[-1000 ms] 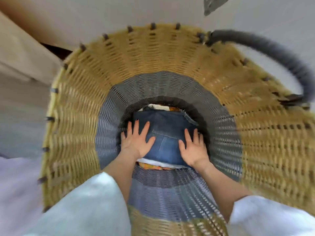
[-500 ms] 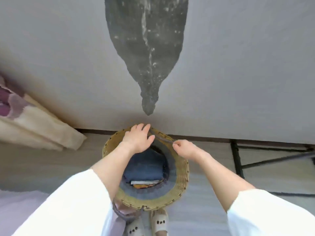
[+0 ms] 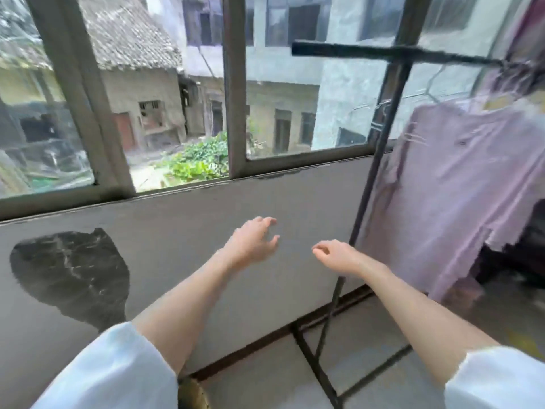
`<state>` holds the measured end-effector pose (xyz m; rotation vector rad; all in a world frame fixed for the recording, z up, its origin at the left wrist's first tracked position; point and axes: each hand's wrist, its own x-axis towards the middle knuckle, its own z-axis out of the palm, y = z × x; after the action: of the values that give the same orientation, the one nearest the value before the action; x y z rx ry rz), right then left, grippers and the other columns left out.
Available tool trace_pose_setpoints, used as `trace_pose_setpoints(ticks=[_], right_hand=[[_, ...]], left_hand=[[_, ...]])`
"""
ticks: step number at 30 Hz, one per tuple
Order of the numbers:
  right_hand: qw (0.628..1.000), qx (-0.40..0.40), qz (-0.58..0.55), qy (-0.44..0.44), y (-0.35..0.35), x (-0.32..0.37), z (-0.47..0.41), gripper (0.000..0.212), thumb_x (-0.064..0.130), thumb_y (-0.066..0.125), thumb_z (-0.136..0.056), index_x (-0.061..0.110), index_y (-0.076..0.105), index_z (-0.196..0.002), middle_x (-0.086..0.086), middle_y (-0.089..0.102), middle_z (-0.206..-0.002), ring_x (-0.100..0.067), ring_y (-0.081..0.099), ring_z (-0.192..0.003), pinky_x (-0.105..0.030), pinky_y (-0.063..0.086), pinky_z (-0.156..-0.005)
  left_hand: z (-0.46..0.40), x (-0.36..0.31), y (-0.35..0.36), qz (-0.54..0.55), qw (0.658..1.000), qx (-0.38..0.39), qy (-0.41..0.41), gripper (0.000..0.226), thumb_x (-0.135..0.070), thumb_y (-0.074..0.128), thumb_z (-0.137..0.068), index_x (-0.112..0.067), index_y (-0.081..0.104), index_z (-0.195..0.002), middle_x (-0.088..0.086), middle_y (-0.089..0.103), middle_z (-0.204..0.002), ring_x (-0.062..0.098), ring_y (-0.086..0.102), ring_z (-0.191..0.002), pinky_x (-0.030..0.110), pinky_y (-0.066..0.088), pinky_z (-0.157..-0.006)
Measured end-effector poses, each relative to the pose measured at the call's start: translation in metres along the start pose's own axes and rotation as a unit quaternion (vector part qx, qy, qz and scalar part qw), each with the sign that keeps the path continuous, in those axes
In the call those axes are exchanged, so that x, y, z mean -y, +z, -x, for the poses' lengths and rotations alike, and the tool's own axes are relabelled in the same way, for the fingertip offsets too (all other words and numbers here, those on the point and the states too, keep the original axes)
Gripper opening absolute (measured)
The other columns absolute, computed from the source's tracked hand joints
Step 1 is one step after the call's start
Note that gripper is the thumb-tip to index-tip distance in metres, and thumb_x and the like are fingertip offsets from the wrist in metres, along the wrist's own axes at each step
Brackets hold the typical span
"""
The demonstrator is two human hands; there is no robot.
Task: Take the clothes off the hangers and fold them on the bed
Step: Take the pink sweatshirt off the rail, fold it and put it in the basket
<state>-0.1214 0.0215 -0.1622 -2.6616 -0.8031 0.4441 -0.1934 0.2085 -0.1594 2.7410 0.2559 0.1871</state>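
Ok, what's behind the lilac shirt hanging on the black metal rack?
Behind the lilac shirt on the black metal rack, more purple fabric hangs above. A dark space shows lower right; the rest is covered.

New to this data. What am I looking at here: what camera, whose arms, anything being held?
There is no robot. A person wears one wide-angle camera on the head, looking forward and down, so the two bare arms in white sleeves are their own. The left hand and right hand are both raised in front of the grey wall, fingers loosely curled, holding nothing. Above the wall is a window onto old houses. At the right stands a black clothes rack with a lilac garment hanging from it, apparently on a hanger; neither hand touches it. A bit of woven basket rim shows at the bottom edge. No bed is in view.
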Motion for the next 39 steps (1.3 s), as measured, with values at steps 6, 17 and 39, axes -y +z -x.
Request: trace_pose_setpoints(ticks=[6,17,39], right_hand=[[0.992,-0.116,-0.047,0.034,-0.116,-0.157,0.068,0.034,0.028,0.039,-0.1,0.012,0.061,-0.12,-0.009,0.062,-0.121,-0.027,0.055,-0.113,-0.029,0.041,-0.09],[0.961,-0.249,-0.094,0.077,-0.269,-0.342,0.106,0.036,0.023,0.037,-0.099,0.0,0.061,-0.112,-0.017,0.063,-0.114,-0.03,0.058,-0.105,-0.036,0.045,-0.088],[0.929,-0.365,-0.059,0.024,-0.404,-0.504,-0.085,0.049,0.016,0.035,-0.097,0.011,0.03,-0.145,-0.009,0.034,-0.148,-0.027,0.03,-0.135,-0.038,0.028,-0.11]], left_hand=[[-0.055,-0.192,0.018,0.007,0.992,-0.063,0.111,0.042,-0.028,0.048,-0.094,-0.018,0.045,-0.135,0.003,0.047,-0.136,0.021,0.045,-0.126,0.033,0.036,-0.105],[-0.182,-0.434,0.029,0.034,0.952,-0.162,0.258,0.037,-0.02,0.051,-0.092,-0.014,0.051,-0.129,0.006,0.047,-0.133,0.025,0.051,-0.118,0.037,0.04,-0.098],[-0.426,-0.535,0.087,-0.355,0.891,-0.119,0.259,0.058,-0.044,0.023,-0.101,-0.014,0.062,-0.07,0.002,0.067,-0.079,0.019,0.061,-0.09,0.037,0.028,-0.106]])
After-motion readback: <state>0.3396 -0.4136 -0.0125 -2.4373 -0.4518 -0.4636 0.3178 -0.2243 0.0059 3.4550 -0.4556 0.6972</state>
